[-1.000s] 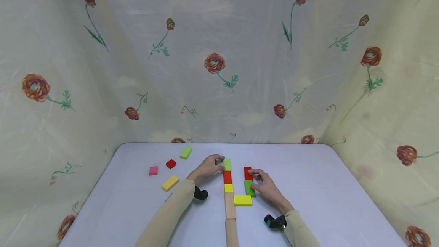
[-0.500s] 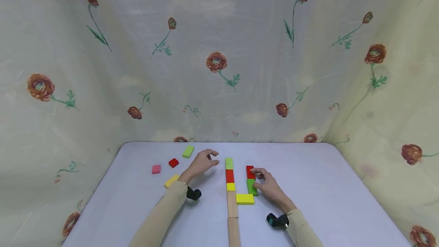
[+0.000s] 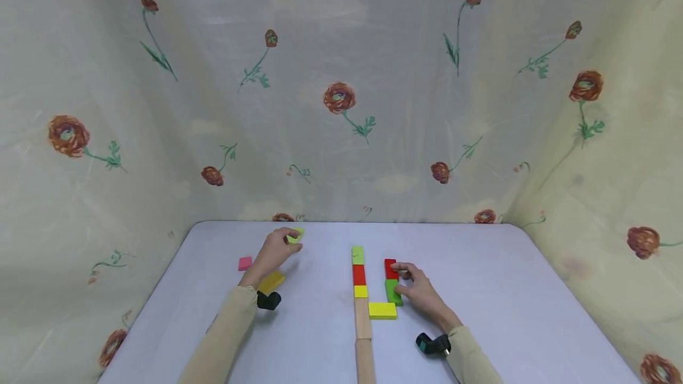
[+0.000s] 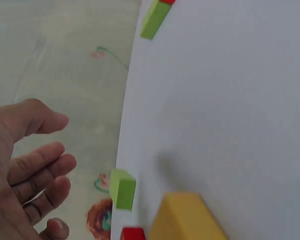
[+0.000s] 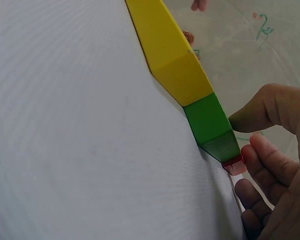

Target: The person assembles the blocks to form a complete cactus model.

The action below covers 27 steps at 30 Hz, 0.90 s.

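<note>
Toward the far left corner of the tabletop (image 3: 469, 259), the left hand (image 3: 274, 250) hangs above the loose blocks. Its thumb and fingers stand spread, with nothing between them; the light green block (image 4: 124, 194) lies just beyond, near the far edge. The red block (image 4: 133, 234) and amber block (image 3: 273, 281) lie close by; the pink block (image 3: 245, 264) lies nearer the left edge.

From the near edge, a column runs toward the far edge: wooden blocks (image 3: 363, 320), small yellow block (image 3: 360, 291), red column block (image 3: 359, 275), light green end block (image 3: 357, 255). On its right, the yellow crosspiece (image 3: 382, 311) meets the green block (image 3: 391, 290), followed by the red branch block (image 3: 389, 272).

The right hand (image 3: 418, 292) rests against the branch, thumb at the green block, a fingertip at the red branch block; digits are apart, not pinching.

Step in hand, as judged: fetching another block. The next move calls for lowering the left hand and pinching the light green block by its sides.
</note>
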### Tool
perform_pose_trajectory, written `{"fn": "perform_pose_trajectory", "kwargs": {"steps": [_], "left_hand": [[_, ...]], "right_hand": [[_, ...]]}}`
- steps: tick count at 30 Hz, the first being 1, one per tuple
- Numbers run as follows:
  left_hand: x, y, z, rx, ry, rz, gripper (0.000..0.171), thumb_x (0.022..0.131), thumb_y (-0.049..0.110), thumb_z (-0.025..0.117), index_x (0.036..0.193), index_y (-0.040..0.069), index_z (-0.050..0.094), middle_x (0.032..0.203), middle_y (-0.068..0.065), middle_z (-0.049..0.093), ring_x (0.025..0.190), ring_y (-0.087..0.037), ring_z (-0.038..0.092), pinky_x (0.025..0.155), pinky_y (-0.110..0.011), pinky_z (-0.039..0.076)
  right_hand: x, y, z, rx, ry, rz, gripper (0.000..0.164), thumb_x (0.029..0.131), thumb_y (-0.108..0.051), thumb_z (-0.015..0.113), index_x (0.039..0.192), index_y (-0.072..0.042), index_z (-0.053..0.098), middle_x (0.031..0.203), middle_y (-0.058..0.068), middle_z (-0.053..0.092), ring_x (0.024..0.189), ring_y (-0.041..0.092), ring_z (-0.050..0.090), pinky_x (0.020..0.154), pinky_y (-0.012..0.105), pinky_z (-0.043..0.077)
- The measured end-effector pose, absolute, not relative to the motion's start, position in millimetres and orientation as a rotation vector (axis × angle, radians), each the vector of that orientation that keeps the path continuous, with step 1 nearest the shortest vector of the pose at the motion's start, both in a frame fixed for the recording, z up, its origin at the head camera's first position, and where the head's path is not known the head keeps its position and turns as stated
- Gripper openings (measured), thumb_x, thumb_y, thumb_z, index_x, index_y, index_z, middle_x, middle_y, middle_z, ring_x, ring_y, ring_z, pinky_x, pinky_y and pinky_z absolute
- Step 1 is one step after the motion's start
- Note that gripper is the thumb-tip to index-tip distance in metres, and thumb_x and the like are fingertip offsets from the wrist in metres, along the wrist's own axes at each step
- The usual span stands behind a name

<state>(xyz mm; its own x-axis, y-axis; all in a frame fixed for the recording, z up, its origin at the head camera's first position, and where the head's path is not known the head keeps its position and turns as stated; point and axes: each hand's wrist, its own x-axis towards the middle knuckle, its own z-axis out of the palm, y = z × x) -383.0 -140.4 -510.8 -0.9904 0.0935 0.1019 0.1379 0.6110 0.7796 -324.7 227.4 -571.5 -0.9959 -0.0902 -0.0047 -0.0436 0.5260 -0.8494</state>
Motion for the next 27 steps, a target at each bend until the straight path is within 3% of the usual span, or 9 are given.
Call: {"fn": "perform_pose_trajectory", "kwargs": {"steps": [3, 11, 27], "left_hand": [[-383, -153, -514, -0.118, -2.770, -1.273, 0.038, 0.085, 0.022, 0.072, 0.119, 0.005, 0.065, 0.114, -0.011, 0.064, 0.091, -0.023, 0.053, 0.071, -0.031, 0.047], [-378, -173, -520, 0.051, -2.836, -0.935, 0.042, 0.082, 0.021, 0.074, 0.117, 0.001, 0.066, 0.114, -0.016, 0.064, 0.107, -0.032, 0.051, 0.092, -0.048, 0.036], [-373, -180, -534, 0.208, -2.887, -0.885, 0.034, 0.086, 0.021, 0.068, 0.112, 0.000, 0.067, 0.109, -0.019, 0.061, 0.102, -0.033, 0.048, 0.086, -0.046, 0.036]], "right_hand": [[-324, 227, -571, -0.102, 2.696, -1.499, 0.047, 0.083, -0.007, 0.065, 0.128, -0.015, 0.054, 0.131, 0.006, 0.055, 0.119, 0.027, 0.045, 0.104, 0.052, 0.037], [-324, 227, -570, -0.089, 2.694, -1.503, 0.047, 0.083, -0.007, 0.065, 0.129, -0.014, 0.054, 0.132, 0.007, 0.055, 0.120, 0.029, 0.044, 0.105, 0.053, 0.036], [-324, 227, -571, -0.103, 2.704, -1.487, 0.047, 0.084, -0.006, 0.064, 0.129, -0.014, 0.054, 0.132, 0.006, 0.055, 0.119, 0.027, 0.045, 0.104, 0.053, 0.037]]}}
